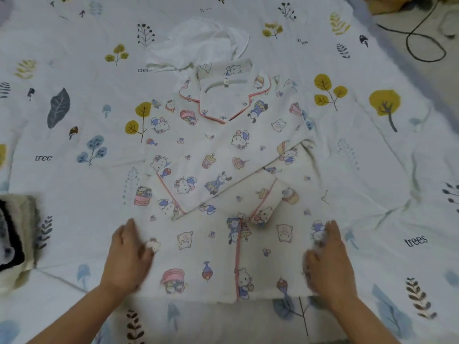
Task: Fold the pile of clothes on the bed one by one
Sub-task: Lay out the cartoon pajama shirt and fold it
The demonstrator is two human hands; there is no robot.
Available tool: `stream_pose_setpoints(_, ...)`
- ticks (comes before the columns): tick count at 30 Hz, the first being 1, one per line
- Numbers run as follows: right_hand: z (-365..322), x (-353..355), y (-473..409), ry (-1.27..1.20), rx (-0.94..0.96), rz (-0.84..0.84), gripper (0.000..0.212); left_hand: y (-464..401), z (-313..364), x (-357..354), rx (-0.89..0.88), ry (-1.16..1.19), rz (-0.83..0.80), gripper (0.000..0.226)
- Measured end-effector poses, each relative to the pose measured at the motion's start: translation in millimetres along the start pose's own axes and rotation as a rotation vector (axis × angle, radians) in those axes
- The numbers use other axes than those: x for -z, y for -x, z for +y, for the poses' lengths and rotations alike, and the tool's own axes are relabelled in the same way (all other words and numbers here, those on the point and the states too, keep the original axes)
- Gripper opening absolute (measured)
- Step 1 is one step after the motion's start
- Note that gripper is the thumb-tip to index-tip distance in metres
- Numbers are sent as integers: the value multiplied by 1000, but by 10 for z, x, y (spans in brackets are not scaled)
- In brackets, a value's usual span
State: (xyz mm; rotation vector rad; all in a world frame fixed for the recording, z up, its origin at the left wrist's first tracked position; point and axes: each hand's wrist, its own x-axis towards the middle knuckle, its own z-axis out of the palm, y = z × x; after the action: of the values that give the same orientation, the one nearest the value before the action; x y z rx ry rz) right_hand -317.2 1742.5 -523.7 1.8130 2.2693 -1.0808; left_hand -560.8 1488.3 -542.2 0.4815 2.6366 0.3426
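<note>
A white pyjama top (pixel 223 170) with cartoon prints and pink piping lies flat on the bed, collar away from me, both sleeves folded across its front. My left hand (pixel 126 256) grips the top's lower left edge, fingers curled under the cloth. My right hand (pixel 327 259) grips the lower right edge the same way. A crumpled plain white garment (pixel 198 43) lies just beyond the collar.
The bed sheet (pixel 74 120) is white with tree and leaf prints. A stack of folded cream and black clothes (pixel 15 234) sits at the left edge. A black cable (pixel 422 43) loops on the floor at the top right, near a tan cloth (pixel 387 3).
</note>
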Motion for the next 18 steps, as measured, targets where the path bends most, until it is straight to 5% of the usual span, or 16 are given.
stream_pose_setpoints(2,-8,23,59,-166,-181,-92,54,36,-3,48,76,111,-22,53)
stream_pose_setpoints(5,-33,129,163,-331,-309,-192,5,110,53,151,260,277,-125,43)
stream_pose_setpoints(8,-13,229,265,-335,-287,-219,27,217,1,262,317,384,-279,25)
stream_pose_setpoints(11,-90,341,327,-392,-276,-160,13,310,16,497,344,548,-373,30)
stream_pose_setpoints(14,-205,496,321,-423,-175,-77,45,260,54,767,244,651,-322,45)
stream_pose_setpoints(18,-389,756,177,-529,-77,-135,21,30,176,1097,104,741,-324,14)
